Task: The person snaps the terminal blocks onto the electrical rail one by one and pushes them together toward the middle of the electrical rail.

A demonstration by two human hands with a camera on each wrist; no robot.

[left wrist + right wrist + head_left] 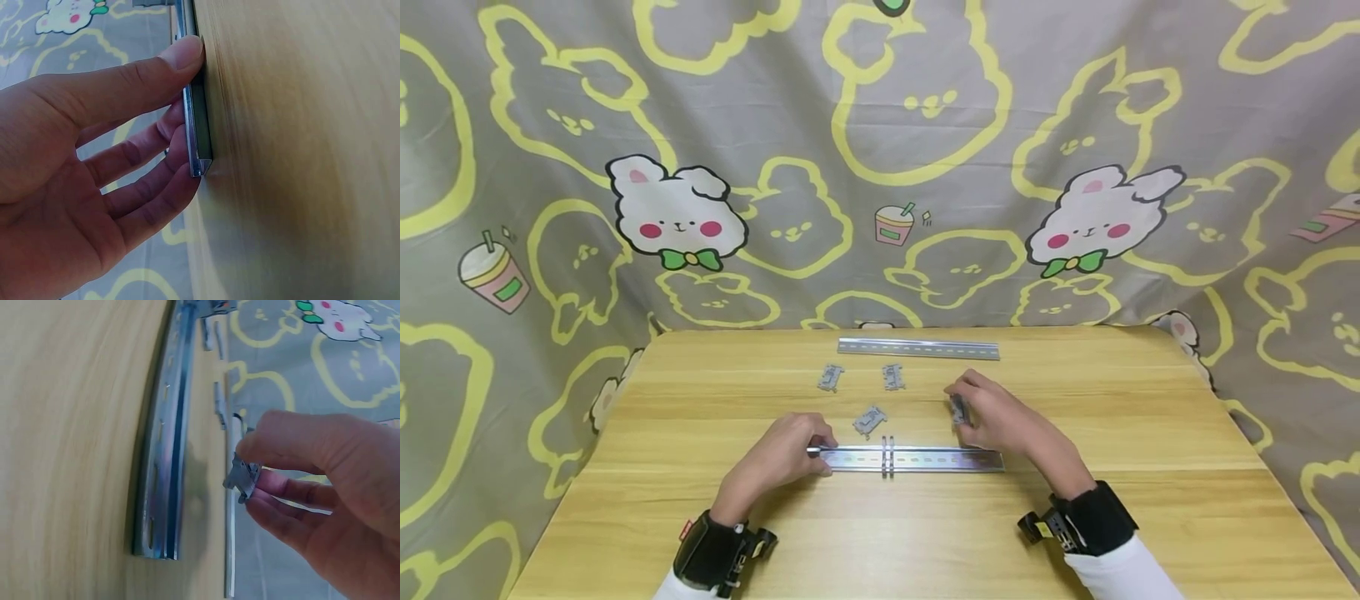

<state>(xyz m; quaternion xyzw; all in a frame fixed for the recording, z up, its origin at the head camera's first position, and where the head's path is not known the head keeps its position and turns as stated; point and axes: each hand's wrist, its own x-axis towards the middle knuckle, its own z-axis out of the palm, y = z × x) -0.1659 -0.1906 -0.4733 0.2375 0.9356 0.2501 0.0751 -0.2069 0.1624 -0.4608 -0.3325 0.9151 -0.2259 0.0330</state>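
Observation:
A slotted metal DIN rail (936, 459) lies crosswise on the table, and two thin grey clips (887, 457) stand side by side across its middle. My left hand (790, 448) grips the rail's left end, thumb on one edge and fingertips on the other, as the left wrist view shows on the rail end (199, 134). Between thumb and fingers, my right hand (1000, 414) pinches a small grey terminal block (242, 477). This block (959, 410) is behind the right part of the rail, apart from it.
Three loose grey pieces lie behind the rail: one at left (831, 377), one further right (892, 376) and one nearer the rail (870, 420). A second slotted rail (917, 348) lies near the back edge of the wooden table (880, 542). Behind hangs a patterned curtain (805, 125).

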